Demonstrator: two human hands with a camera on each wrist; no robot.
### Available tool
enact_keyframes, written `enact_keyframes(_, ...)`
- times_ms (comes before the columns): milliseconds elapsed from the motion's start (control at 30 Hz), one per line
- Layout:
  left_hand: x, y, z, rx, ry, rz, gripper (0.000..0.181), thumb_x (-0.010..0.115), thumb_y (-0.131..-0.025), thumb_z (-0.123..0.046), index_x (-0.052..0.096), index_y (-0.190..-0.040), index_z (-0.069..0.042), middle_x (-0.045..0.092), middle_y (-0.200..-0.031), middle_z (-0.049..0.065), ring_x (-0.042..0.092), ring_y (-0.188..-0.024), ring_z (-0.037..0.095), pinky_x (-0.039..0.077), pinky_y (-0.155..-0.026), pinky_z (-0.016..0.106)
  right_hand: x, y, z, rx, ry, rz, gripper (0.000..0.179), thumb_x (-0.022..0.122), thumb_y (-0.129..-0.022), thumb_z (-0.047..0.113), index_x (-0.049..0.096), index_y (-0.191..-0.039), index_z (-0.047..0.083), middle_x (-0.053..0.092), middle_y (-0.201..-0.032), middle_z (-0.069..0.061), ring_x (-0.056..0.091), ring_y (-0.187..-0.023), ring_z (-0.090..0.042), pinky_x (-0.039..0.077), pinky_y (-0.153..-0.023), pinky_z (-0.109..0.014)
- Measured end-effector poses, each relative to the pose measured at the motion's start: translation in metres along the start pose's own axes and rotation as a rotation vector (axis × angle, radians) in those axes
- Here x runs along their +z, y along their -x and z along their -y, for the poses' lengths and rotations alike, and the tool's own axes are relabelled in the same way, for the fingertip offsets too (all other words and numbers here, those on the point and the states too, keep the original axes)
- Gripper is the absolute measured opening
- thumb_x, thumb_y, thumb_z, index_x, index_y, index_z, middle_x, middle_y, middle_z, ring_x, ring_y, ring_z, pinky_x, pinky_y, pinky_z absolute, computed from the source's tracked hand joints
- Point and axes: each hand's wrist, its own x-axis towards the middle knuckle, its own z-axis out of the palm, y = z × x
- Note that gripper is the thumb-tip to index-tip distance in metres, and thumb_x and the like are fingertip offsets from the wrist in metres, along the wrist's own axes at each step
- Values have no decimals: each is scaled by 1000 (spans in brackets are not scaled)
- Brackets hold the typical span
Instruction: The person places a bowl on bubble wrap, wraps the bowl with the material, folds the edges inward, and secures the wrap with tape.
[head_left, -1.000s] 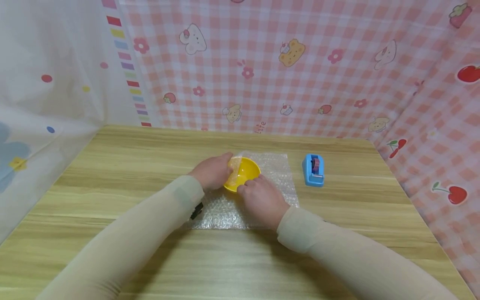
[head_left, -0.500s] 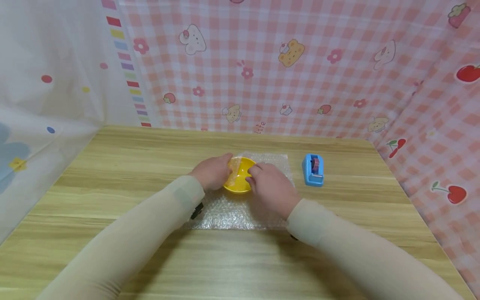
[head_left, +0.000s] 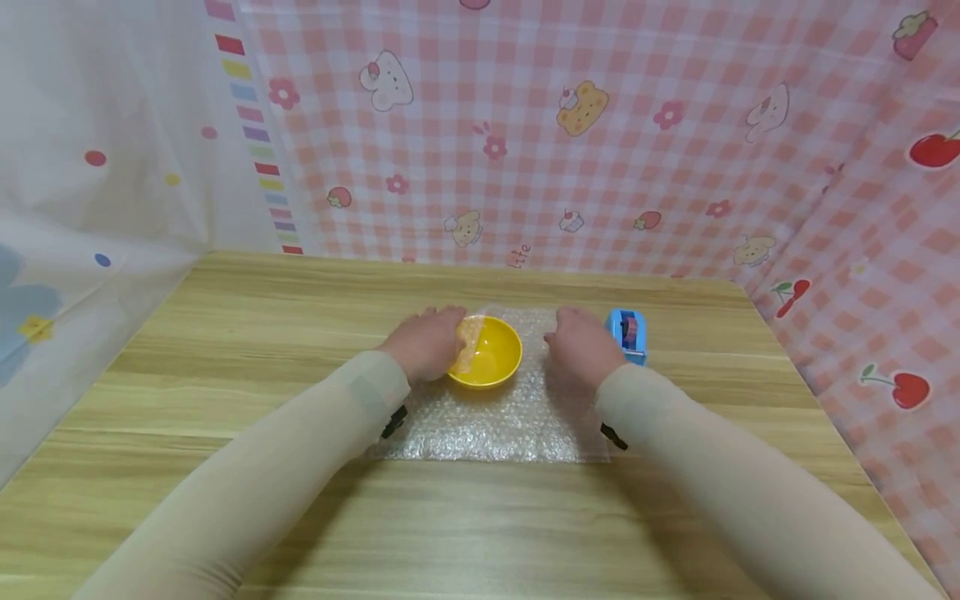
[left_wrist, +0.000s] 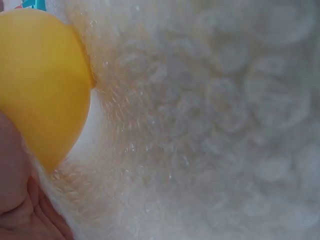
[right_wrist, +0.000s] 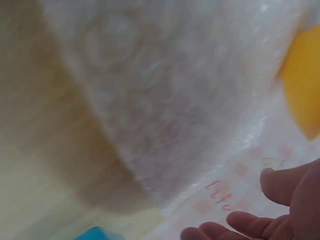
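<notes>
A yellow bowl (head_left: 495, 354) stands upright on a sheet of clear bubble wrap (head_left: 480, 437). My left hand (head_left: 423, 343) is at the bowl's left side, holding a flap of the wrap folded over the rim there. In the left wrist view, the edge of the wrap runs between that hand (left_wrist: 22, 210) and the yellow bowl (left_wrist: 45, 80); some fingers are hidden. My right hand (head_left: 583, 348) hovers over the right part of the sheet, apart from the bowl. The right wrist view shows its thumb and fingers (right_wrist: 277, 187) spread, with nothing between them.
A blue tape dispenser (head_left: 635, 358) with a pinkish roll stands just beyond the right hand, partly covered by it. The wooden table (head_left: 465, 533) meets a pink checked cloth (head_left: 517, 167) at the back and right, and a whitish cloth (head_left: 112, 208) at the left.
My right hand has left the bowl's right rim and moved right, near the tape dispenser. My left hand has stayed at the bowl with the wrap's flap.
</notes>
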Motion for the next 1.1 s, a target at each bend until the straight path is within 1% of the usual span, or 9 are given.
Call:
enact_keyframes(100, 1, -1, 1, 6, -22, 0, 64, 47, -112, -35, 27, -167, -10, 23, -176, 13, 18, -163, 41, 14, -132, 58, 2, -6, -7, 23, -5, 19, 39, 47, -112, 28, 51, -134, -4, 62, -124, -21, 60, -114, -34, 53, -108, -51)
enact_keyframes(200, 1, -2, 1, 3, -31, 0, 65, 47, -112, -36, 26, -168, -11, 20, -176, 14, 16, -163, 41, 12, -132, 59, 4, -10, -12, 17, 51, 27, 42, 48, -110, 26, 49, -135, -8, 64, -120, -23, 62, -111, -34, 54, -105, -51)
enact_keyframes(367, 1, -1, 0, -2, -47, 1, 66, 47, -111, -38, 25, -168, -12, 18, -177, 13, 13, -164, 40, 10, -133, 59, 5, -14, -15, 34, 120, 67, 44, 52, -108, 24, 47, -133, -12, 65, -115, -26, 65, -102, -33, 57, -100, -49)
enact_keyframes(533, 0, 0, -1, -5, -50, -1, 68, 47, -111, -41, 24, -169, -13, 16, -177, 13, 11, -164, 40, 8, -133, 59, 7, -19, -14, 72, 109, 91, 43, 56, -107, 25, 46, -132, -9, 65, -110, -23, 64, -94, -31, 59, -91, -44)
enact_keyframes(667, 0, 0, 0, -7, -50, -1, 68, 46, -111, -42, 23, -169, -13, 15, -177, 13, 10, -164, 40, 7, -133, 59, 8, -23, -13, 102, 76, 104, 44, 59, -106, 24, 44, -133, -7, 65, -110, -22, 65, -92, -30, 60, -88, -41)
enact_keyframes(833, 0, 0, -1, -4, -62, -2, 70, 46, -111, -43, 22, -169, -14, 14, -178, 13, 8, -165, 39, 7, -133, 59, 8, -25, -11, 153, 30, 117, 48, 62, -105, 23, 40, -137, -5, 63, -114, -21, 64, -95, -31, 60, -94, -43)
enact_keyframes(967, -1, 3, -2, 2, -74, -7, 70, 46, -111, -42, 22, -169, -14, 14, -178, 13, 7, -165, 39, 7, -133, 59, 9, -26, -11, 157, -11, 92, 56, 61, -105, 18, 33, -146, -7, 61, -121, -23, 63, -102, -33, 59, -97, -45)
enact_keyframes(1033, -2, 4, -2, 6, -79, -9, 70, 46, -111, -42, 22, -169, -13, 14, -178, 13, 7, -165, 40, 6, -133, 59, 10, -25, -12, 133, -37, 66, 63, 58, -105, 13, 25, -154, -8, 57, -135, -27, 61, -114, -35, 55, -106, -49)
enact_keyframes(1100, -2, 5, -3, 9, -86, -8, 70, 46, -111, -42, 21, -170, -13, 14, -178, 13, 7, -165, 40, 6, -133, 59, 10, -25, -13, 101, -78, 35, 69, 57, -102, 7, 19, -158, -7, 51, -146, -28, 57, -124, -38, 49, -114, -53)
